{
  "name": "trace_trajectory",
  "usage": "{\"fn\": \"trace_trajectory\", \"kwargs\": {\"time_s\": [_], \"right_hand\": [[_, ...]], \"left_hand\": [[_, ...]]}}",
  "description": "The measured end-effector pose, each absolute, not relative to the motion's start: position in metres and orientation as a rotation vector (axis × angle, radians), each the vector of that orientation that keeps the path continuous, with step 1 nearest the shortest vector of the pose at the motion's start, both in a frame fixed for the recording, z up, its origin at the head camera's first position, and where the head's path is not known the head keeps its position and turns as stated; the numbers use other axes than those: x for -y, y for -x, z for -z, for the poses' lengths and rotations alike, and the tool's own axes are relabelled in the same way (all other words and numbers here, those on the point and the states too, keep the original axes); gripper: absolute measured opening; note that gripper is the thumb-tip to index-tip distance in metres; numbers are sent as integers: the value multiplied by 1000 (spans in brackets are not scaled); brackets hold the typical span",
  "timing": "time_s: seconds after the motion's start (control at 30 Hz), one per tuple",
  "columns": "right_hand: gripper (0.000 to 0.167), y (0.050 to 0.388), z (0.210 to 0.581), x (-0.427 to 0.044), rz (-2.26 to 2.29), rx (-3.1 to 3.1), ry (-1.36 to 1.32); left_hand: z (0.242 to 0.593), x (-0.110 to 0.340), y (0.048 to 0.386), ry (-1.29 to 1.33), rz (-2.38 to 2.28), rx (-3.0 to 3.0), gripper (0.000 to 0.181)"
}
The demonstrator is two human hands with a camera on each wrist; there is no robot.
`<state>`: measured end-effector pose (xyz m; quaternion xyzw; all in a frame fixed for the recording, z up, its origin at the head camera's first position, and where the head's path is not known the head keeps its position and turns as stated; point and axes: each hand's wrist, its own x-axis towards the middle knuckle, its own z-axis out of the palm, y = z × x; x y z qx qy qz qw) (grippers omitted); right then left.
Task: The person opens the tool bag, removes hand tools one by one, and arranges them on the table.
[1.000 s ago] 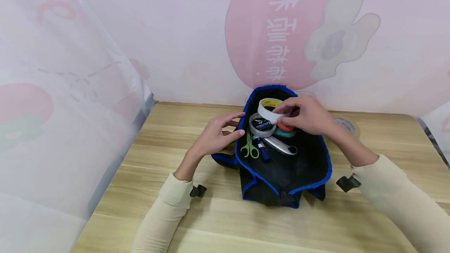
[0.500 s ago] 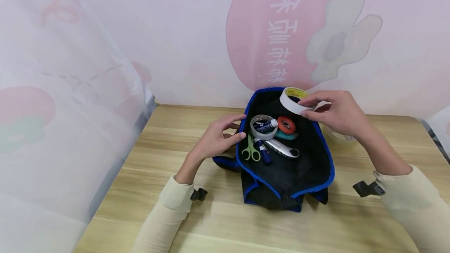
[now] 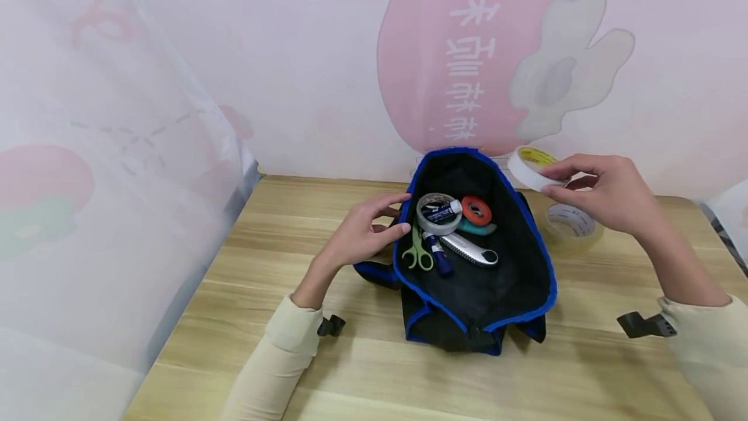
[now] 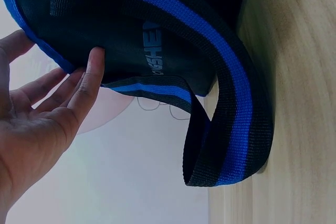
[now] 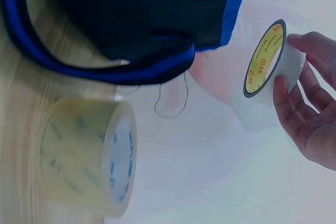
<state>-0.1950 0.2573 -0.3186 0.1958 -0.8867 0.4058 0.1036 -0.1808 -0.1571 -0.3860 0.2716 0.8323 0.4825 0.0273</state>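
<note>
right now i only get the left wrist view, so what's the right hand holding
Observer: In the head view, the right hand pinches a white tape roll between thumb and fingers.

Operator: ok and is the bag empty inside, i only see its outer wall and strap

Observer: No, green scissors lie inside it, along with other items.

Operator: anything on the table on the far side of the bag from me

Observer: Yes, a wide clear tape roll sits there, plain to see in the right wrist view.
</note>
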Motion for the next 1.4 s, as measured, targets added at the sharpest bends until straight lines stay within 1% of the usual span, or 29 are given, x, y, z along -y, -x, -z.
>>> {"fn": "trace_trajectory", "kwargs": {"time_s": [0.37,0.67,1.27,1.4], "right_hand": [[24,191,330,-295,-1117,2673,-466],[33,195,341,-321,-1046,2802,-306],[35,204,370,-360,-995,2831,-241],[40,206,377,-369,-957,2865,-207]], "left_hand": [[386,155,181,-840,-1472,-2572,56],[385,155,181,-836,-1472,-2567,56],[386,155,180,-835,-1465,-2569,56],[387,155,182,-839,-1462,-2572,56]]}}
